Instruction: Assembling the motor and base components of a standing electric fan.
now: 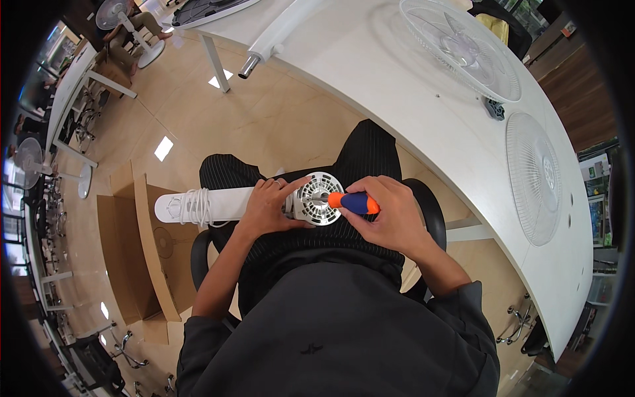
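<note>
White curved table [397, 86] sweeps from 12 o'clock down to 4 o'clock. On it: a clear fan grille [463, 49] at 1 o'clock, a second white grille [534, 178] at 3 o'clock, a small dark part [494, 108] between them, and a white pole with a metal end [274, 36] at 12 o'clock. Floor is glossy beige tile [264, 119] with light reflections. Open cardboard box [135, 251] on the floor at 9 o'clock. Standing fans [119, 16] and other white tables sit far off at 10–11 o'clock.

The person sits in a black chair [433, 205], striped trousers, dark top. Fan motor unit [319, 198] lies across the lap near frame centre, not on the table. Its white column [211, 205] runs with long axis 9-to-3 o'clock, with a white cord [197, 206] coiled round it; the round vented motor head is at the 3 o'clock end, face turned up toward the camera.

Left hand [271, 205] is clamped over the column just beside the motor head, index finger stretched onto the head's rim. Right hand [390, 215] is closed round a screwdriver with orange-and-blue handle [354, 202]; the tool lies roughly 3-to-9 o'clock, tip end at the centre of the motor head. The tip itself is too small to make out.
</note>
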Action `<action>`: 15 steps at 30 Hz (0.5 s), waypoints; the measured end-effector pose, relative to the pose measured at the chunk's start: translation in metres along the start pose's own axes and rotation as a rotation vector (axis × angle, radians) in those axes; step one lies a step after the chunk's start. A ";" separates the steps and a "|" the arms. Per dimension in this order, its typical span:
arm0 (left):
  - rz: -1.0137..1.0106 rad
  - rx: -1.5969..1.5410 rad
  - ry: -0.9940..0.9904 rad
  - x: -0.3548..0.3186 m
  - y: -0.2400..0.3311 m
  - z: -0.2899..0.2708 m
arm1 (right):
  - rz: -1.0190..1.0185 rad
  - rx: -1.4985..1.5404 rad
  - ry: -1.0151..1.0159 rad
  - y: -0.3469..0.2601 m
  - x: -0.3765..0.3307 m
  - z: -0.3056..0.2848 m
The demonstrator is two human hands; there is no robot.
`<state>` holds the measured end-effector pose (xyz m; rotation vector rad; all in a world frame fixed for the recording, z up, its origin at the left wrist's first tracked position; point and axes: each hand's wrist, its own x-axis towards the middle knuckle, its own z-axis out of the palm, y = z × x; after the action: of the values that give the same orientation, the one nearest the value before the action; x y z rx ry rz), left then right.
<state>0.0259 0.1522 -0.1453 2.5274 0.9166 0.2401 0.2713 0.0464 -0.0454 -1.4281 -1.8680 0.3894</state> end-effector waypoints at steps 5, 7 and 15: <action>0.061 -0.062 0.027 -0.004 -0.010 0.005 | -0.004 0.007 0.009 -0.001 -0.003 0.000; 0.063 -0.129 0.068 -0.006 -0.017 0.010 | -0.005 0.009 0.009 -0.001 -0.004 0.001; 0.086 -0.078 0.224 -0.005 -0.017 0.016 | -0.010 0.016 0.019 0.004 -0.006 0.001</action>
<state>0.0176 0.1547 -0.1677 2.5058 0.8625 0.5836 0.2745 0.0423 -0.0512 -1.4065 -1.8524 0.3829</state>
